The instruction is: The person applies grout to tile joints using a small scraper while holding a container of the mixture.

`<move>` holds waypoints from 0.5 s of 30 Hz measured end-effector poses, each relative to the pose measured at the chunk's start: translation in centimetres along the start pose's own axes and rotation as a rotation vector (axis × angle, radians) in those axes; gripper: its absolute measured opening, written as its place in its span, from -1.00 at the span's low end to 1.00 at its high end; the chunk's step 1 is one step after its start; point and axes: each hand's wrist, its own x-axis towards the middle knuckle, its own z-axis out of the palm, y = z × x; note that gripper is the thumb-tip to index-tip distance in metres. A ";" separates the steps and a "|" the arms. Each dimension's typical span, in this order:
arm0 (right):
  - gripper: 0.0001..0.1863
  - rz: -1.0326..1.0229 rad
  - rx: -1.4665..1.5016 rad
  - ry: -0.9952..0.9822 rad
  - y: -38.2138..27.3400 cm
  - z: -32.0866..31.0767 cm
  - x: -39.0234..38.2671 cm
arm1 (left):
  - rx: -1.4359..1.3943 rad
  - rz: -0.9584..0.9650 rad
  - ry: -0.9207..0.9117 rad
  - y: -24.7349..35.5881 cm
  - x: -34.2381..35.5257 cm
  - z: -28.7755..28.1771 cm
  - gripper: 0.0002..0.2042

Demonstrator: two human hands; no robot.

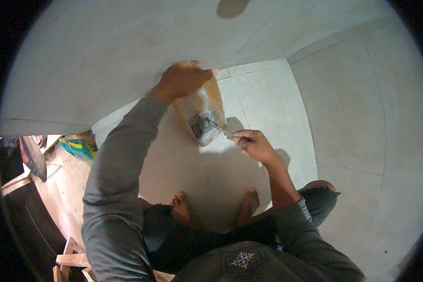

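Left hand (185, 80) kinda blurred, fingertips can't really be made out. Top end of yellowish container (215, 96) covered by that hand, so exact grip can't be told. Tip of thin tool (219, 129) lost in grey paste (203, 122), handle end mostly hidden by right hand (256, 145). Print on green packet (78, 148) way too small to be read. Brown round patch (232, 7) chopped off by top edge, can't be identified. Wooden pieces (73, 260) cut off at bottom left. Speck (386, 252) on right wall (352, 122) too tiny tbh.

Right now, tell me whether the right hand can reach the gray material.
Apparently yes: the right hand holds a slim tool whose tip reaches the gray material; nothing visibly blocks it.
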 end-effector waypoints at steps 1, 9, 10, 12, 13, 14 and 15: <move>-0.78 -0.115 -0.183 0.046 0.6 0.5 0.4 | -0.042 -0.079 0.003 1.0 0.4 0.5 -0.57; -0.80 -0.215 -0.907 0.134 -2.5 5.7 1.4 | 0.338 0.350 0.236 -3.1 2.1 5.7 -0.58; -0.80 -0.209 -0.940 0.111 -2.6 6.0 1.4 | 0.305 0.323 0.226 -2.9 1.9 5.8 -0.46; -0.80 -0.172 -1.010 0.073 -2.5 5.9 1.2 | 0.243 0.241 0.203 -0.3 1.0 5.2 -0.33; -0.79 -0.162 -1.042 0.058 -2.3 5.8 1.3 | 0.225 0.175 0.193 1.5 0.1 4.3 -0.33; -0.78 -0.156 -1.074 0.040 -2.2 5.9 1.5 | 0.209 0.104 0.185 2.4 -0.6 3.7 -0.32; -0.78 -0.150 -1.106 0.022 -2.1 5.9 1.7 | 0.201 0.100 0.204 2.5 -0.8 3.7 -0.35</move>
